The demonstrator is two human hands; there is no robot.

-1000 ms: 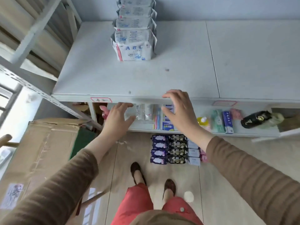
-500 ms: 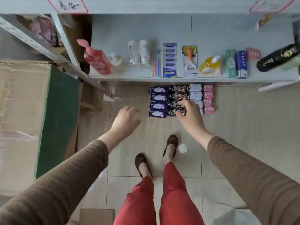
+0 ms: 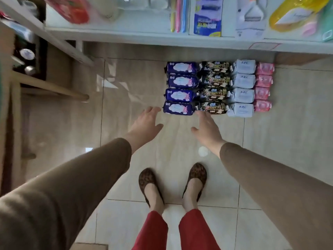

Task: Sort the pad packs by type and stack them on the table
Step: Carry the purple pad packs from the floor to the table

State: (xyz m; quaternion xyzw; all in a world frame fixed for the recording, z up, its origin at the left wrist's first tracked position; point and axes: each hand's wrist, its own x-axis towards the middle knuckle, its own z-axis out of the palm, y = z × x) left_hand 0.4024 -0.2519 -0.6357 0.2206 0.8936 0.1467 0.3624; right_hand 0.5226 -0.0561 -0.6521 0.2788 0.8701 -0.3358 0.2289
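Pad packs lie in four columns on the tiled floor under the shelf: purple packs (image 3: 180,88), black-and-gold packs (image 3: 214,89), pale blue ABC packs (image 3: 243,88) and small pink packs (image 3: 263,87). My left hand (image 3: 146,121) is open, fingers stretched toward the left end of the nearest purple pack (image 3: 178,108), just short of it. My right hand (image 3: 207,126) is open too, fingertips at the gap between that purple pack and the nearest black pack (image 3: 213,107). Neither hand holds anything.
A white shelf (image 3: 144,36) overhangs the packs, carrying toothbrushes (image 3: 177,15), a blue razor card (image 3: 207,17) and a yellow bottle (image 3: 295,13). A wooden frame (image 3: 50,87) and metal rack stand at the left. My feet (image 3: 173,183) stand on the tiles below the hands.
The view dropped from the tabletop down to the floor. Both hands came down from the table edge and now reach to the nearest purple pack; the right hand shifted left off the black packs.
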